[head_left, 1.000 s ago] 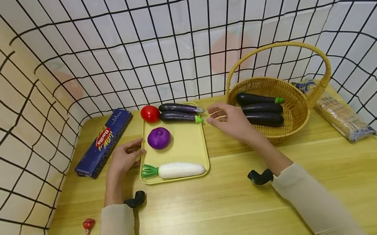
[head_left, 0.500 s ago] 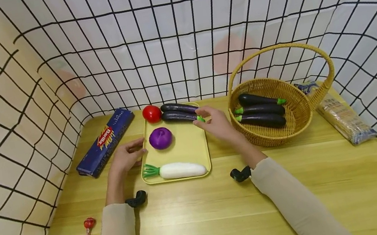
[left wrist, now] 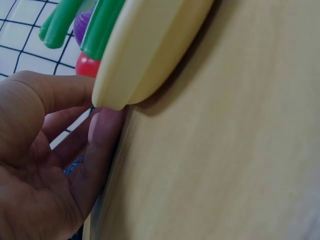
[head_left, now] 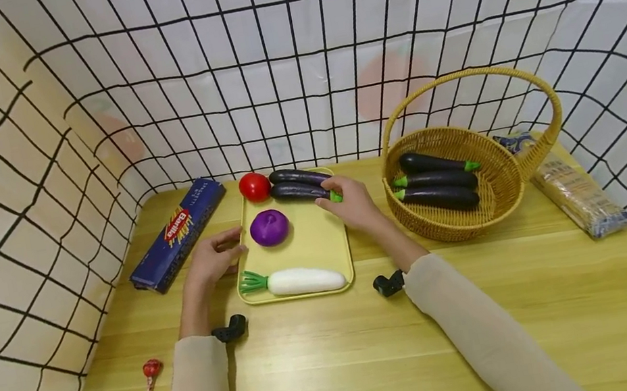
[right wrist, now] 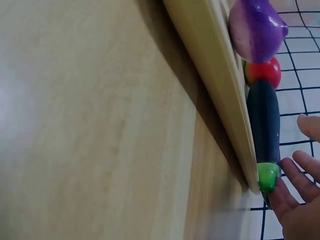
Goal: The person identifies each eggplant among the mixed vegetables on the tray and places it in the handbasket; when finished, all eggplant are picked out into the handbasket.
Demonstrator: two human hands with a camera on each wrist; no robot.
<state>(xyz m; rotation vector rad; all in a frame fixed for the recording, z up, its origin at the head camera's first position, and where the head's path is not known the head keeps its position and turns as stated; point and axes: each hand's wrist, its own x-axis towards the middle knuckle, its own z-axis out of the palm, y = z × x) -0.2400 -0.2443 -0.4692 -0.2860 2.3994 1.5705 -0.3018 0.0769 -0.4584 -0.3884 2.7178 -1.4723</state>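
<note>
A yellow tray (head_left: 303, 245) holds a tomato (head_left: 255, 187), a round purple vegetable (head_left: 269, 228), a white radish (head_left: 306, 280) with green leaves, and two eggplants side by side at the back. My right hand (head_left: 353, 201) is at the stem ends of these eggplants. In the right wrist view its fingers (right wrist: 299, 180) are spread at the green cap of the front eggplant (right wrist: 263, 120), touching or nearly touching it. My left hand (head_left: 214, 258) is at the tray's left edge, and in the left wrist view its extended fingers (left wrist: 106, 137) touch the rim.
A wicker basket (head_left: 454, 228) with a tall handle stands right of the tray, holding three eggplants (head_left: 440, 179). Behind its right side lies a bag of noodles (head_left: 580, 187). A blue spaghetti box (head_left: 178, 237) and a lollipop (head_left: 151, 369) lie to the left. Black wire mesh (head_left: 322, 54) encloses the table.
My right hand has moved left from beside the basket to the stem ends of the tray's eggplants. My left hand has stayed at the tray's edge. The view has shifted slightly.
</note>
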